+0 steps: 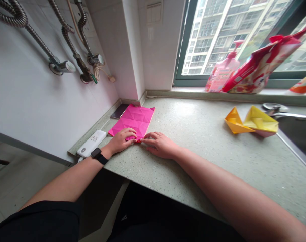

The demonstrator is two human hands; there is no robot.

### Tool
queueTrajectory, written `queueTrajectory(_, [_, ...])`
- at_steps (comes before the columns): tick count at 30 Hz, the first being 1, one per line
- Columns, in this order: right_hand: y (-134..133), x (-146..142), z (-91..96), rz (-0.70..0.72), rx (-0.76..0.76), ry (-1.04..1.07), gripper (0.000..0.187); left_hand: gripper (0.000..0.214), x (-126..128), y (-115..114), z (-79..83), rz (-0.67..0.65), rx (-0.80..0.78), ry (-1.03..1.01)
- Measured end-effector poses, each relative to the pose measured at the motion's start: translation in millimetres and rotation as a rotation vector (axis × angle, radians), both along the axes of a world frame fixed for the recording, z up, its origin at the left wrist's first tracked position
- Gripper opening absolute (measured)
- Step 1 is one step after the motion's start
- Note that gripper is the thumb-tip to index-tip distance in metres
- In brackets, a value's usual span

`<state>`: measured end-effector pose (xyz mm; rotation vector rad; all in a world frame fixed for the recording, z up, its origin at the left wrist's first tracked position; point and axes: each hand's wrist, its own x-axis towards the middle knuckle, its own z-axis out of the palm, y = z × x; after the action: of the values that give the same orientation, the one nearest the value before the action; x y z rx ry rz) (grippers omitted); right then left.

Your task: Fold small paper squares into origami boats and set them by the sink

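A creased pink sheet of paper (pixel 134 121) lies flat on the grey-green counter (pixel 193 141), near the wall corner. My left hand (pixel 121 140), with a black watch on the wrist, presses its fingers flat on the near edge of the sheet. Beside it, my right hand (pixel 160 144) rests palm down, its fingertips pinching the sheet's near corner where a small fold shows. The two hands almost touch at that corner.
A white power bank (pixel 91 143) lies left of my left hand, a dark phone (pixel 119 111) behind the sheet. Folded yellow paper boats (pixel 251 122) sit at right beside a sink (pixel 298 134). Pink and red pouches (pixel 253 69) stand on the windowsill. Metal hoses (pixel 67 50) hang on the wall.
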<state>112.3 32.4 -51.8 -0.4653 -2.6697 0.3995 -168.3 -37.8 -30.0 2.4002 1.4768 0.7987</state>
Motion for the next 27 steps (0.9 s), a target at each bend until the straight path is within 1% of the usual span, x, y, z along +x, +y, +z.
queueTrajectory(7, [-0.3,0.0,0.5,0.005,0.005,0.001,0.043,0.018,-0.5,0.4,0.2,-0.004,-0.008,-0.002])
queueTrajectory(12, [-0.4,-0.2,0.4,0.003,0.011,0.000,0.047,0.016,-0.2,-0.4,0.6,-0.003,-0.009,-0.006])
queueTrajectory(15, [-0.3,-0.2,0.0,0.002,0.018,0.005,0.045,0.016,0.0,-0.7,1.1,-0.002,-0.007,-0.001])
queueTrajectory(18, [-0.3,-0.3,-0.3,0.007,0.025,0.010,0.043,0.016,1.0,-0.8,1.5,0.004,0.012,0.003])
queueTrajectory(23, [-0.5,-0.6,-0.7,0.004,0.011,0.019,0.045,0.022,5.0,-1.7,0.7,0.032,0.072,0.021])
queueTrajectory(27, [-0.9,-1.0,0.5,-0.003,0.016,0.007,0.043,0.019,7.9,-3.9,-0.5,0.044,0.116,0.077])
